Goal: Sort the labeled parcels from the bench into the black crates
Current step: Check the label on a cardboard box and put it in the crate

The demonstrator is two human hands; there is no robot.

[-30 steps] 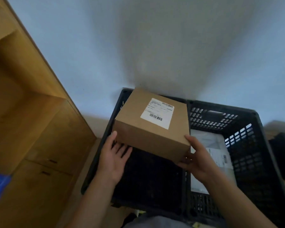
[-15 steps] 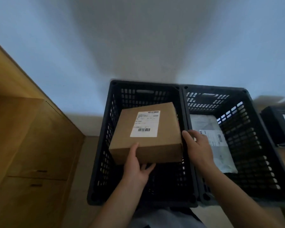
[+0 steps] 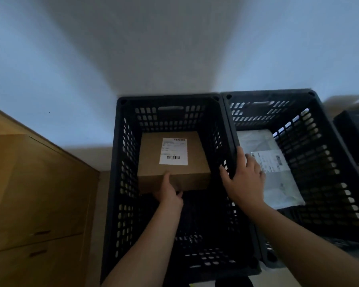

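A brown cardboard parcel (image 3: 153,158) with a white barcode label sits low inside the left black crate (image 3: 120,183). My left hand (image 3: 169,193) grips its near edge, thumb on the front face and fingers underneath. My right hand (image 3: 245,179) has let go of the parcel; its fingers are spread over the shared rim between the two crates. The right black crate (image 3: 323,162) holds a white plastic mailer (image 3: 278,183) with a label, partly hidden behind my right hand.
A wooden cabinet (image 3: 35,193) with drawers stands close to the left of the crates. A pale wall rises behind them. Another dark crate or box (image 3: 352,137) shows at the far right edge.
The parcel went from above the crate rim down into the left crate. My right hand came off its right side and now lies over the divider rim.
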